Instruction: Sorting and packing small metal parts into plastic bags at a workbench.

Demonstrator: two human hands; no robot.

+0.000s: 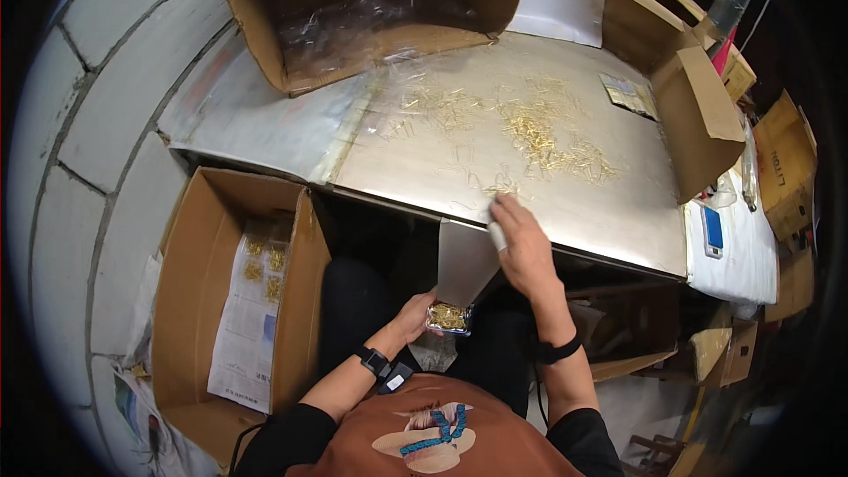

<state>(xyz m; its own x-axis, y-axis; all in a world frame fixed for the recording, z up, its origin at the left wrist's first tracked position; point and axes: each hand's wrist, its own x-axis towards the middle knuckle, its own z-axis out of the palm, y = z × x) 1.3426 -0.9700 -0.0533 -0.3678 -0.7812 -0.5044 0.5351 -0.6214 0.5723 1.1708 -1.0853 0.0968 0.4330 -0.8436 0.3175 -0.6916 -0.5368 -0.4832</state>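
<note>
My left hand point(412, 314) is closed on the side of a small clear plastic container point(450, 330), low in front of my lap. Golden wire pieces point(449, 314) fill it. Directly above hangs a grey sheet-metal chute point(465, 258), sloping down from the table's front edge. My right hand point(525, 247) rests at that edge beside the chute, fingers stretched out and lying low, with a white wrap on one digit. Its fingertips touch a few loose golden wire pieces point(502, 187). A larger scatter of thin golden wire pieces point(535, 134) covers the metal tabletop point(397, 163) beyond.
At my left an open cardboard box point(303, 300) holds newspaper point(240, 336) and several filled clear packs point(265, 269). A large carton point(375, 44) with clear plastic inside lies on the table's far left. A cardboard barrier point(698, 124) and a small blue-screened scale point(712, 231) stand right.
</note>
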